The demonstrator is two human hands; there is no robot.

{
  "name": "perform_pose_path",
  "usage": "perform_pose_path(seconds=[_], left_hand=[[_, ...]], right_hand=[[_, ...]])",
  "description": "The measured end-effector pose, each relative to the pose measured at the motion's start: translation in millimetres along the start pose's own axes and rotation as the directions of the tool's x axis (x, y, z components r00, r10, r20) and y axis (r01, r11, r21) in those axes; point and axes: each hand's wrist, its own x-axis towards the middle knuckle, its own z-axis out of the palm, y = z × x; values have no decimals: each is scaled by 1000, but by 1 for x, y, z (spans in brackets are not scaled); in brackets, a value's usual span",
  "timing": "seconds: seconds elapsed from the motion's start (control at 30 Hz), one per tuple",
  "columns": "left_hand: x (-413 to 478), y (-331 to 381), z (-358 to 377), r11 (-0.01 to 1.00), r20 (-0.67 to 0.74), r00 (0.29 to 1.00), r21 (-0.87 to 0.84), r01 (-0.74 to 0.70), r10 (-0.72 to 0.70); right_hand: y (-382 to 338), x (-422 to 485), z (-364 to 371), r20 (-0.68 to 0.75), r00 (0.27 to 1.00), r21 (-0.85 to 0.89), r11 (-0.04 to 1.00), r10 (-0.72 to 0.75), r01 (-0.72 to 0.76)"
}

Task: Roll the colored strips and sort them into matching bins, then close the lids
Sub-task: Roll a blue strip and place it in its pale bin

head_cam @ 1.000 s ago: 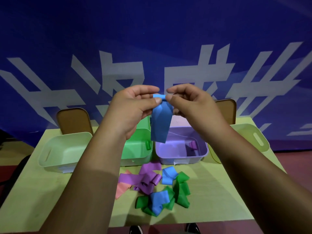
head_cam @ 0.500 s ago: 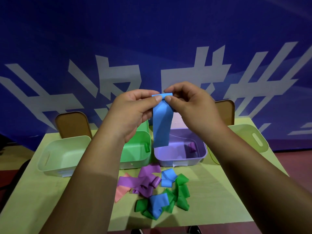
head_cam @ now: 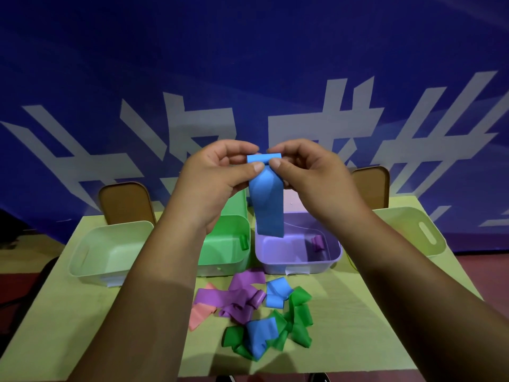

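While both thumbs and forefingers pinch the top edge of the blue strip (head_cam: 268,205), it hangs above the purple bin (head_cam: 298,264). The left hand (head_cam: 213,179) and right hand (head_cam: 311,175) should roll evenly, keeping the turns tight and the edges aligned.

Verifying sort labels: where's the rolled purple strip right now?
Head view: the rolled purple strip lies inside the purple bin, near its right wall. That bin stands right of centre, immediately right of the green bin.

Four bins (head_cam: 91,260), two brown lids (head_cam: 125,202), three blue strips (head_cam: 268,205), one pink strip (head_cam: 199,312)
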Motion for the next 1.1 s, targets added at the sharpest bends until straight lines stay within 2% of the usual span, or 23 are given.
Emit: perform_pose_path(seconds=[0.2,0.47,0.6,0.77,0.9,1.1], left_hand=[[-6,0,-2,998,5,999,-57,40,-40],[-13,5,-6,997,-54,998,66,-28,31],[-16,8,-8,994,-51,997,93,-53,58],[-21,9,-7,999,-42,999,4,-32,32],[-24,7,-5,996,-50,999,-84,-13,9],[-26,3,-9,993,-94,988,-1,-121,120]], right_hand=[[-1,-1,2,9,1000,41,999,-18,17],[0,-2,5,56,998,136,990,25,-32],[-2,-2,6,68,997,78,996,32,-37],[-2,-1,5,53,999,80,997,12,-16],[-2,-1,4,63,998,150,989,7,-17],[4,2,6,142,990,251,967,9,-45]])
